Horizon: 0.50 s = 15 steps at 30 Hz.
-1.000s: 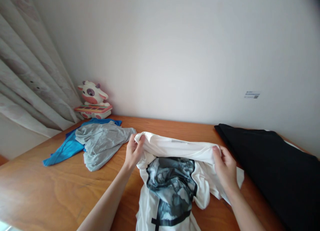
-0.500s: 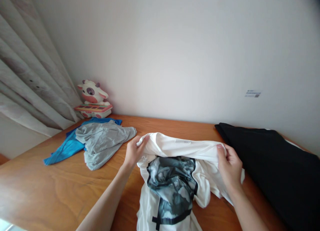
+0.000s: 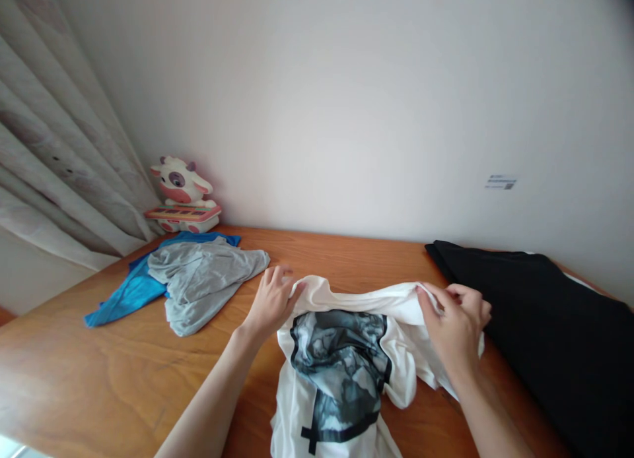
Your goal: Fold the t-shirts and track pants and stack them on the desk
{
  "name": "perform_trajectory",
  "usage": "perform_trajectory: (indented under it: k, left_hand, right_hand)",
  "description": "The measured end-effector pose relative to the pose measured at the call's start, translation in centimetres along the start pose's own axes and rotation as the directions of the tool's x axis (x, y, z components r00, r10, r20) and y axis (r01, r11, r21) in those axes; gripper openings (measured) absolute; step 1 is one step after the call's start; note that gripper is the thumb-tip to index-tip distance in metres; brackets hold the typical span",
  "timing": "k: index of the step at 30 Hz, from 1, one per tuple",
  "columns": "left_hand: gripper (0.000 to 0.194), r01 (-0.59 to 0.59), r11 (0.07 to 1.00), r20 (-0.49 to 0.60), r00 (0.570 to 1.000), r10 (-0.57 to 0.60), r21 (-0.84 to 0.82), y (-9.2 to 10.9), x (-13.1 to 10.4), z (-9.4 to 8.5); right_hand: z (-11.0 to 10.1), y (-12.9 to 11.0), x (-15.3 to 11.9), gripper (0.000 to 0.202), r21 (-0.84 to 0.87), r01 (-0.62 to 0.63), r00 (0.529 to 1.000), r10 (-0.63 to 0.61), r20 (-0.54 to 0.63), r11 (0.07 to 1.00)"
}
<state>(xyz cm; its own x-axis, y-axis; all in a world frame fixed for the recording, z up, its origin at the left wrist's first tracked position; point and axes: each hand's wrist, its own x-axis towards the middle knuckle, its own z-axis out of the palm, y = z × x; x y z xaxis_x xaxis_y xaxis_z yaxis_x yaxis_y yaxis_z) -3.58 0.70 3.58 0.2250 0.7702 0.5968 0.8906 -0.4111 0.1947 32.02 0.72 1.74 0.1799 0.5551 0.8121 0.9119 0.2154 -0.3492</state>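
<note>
Both bare forearms reach forward from the lower edge of view, angled inward. The left hand [image 3: 272,301] is palm down, fingers bent, thumb pointing inward; closure not determinable. The right hand [image 3: 454,321] presents thumb and index finger in a pinch, remaining fingers curled outward, wrist inclined inward.

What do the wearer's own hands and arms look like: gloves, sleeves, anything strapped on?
Left hand and right hand are ungloved, five-fingered human hands. Both forearms are bare to the picture's edge: no sleeves, watch, bracelet, cables or markings visible. No rings seen.
</note>
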Motion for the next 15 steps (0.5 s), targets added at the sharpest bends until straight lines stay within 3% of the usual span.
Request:
perform_trajectory:
  k: [3, 6, 9, 13, 15]
  left_hand:
    - [0.021, -0.136, 0.991, 0.225, 0.965, 0.133, -0.003, 1.9, -0.1, -0.5]
    - [0.014, -0.2, 0.979, 0.32, 0.931, 0.176, 0.045, 3.3, 0.0, -0.9]
    - [0.026, -0.189, 0.974, 0.156, 0.973, 0.169, 0.128, 3.1, -0.1, -1.0]
    - [0.035, -0.07, 0.994, -0.183, 0.98, 0.085, 0.088, 1.0, -0.3, -0.8]
    - [0.032, 0.052, 0.998, -0.18, 0.983, -0.047, 0.023, 0.2, -0.2, -0.8]
  right_hand:
    - [0.3, 0.1, -0.3, 0.043, 0.11, -0.006, 0.982, -0.015, 0.191, 0.994]
    - [0.9, 0.3, -0.8, 0.039, 0.215, -0.174, 0.911, 0.075, 0.405, 0.961]
    - [1.4, 0.8, -1.2, 0.038, 0.235, -0.322, 0.867, 0.187, 0.461, 0.917]
    - [1.4, 1.2, -1.0, 0.04, 0.287, -0.41, 0.908, 0.36, 0.213, 0.866]
    - [1.1, 1.1, -0.6, 0.038, 0.311, -0.355, 0.935, 0.329, 0.133, 0.882]
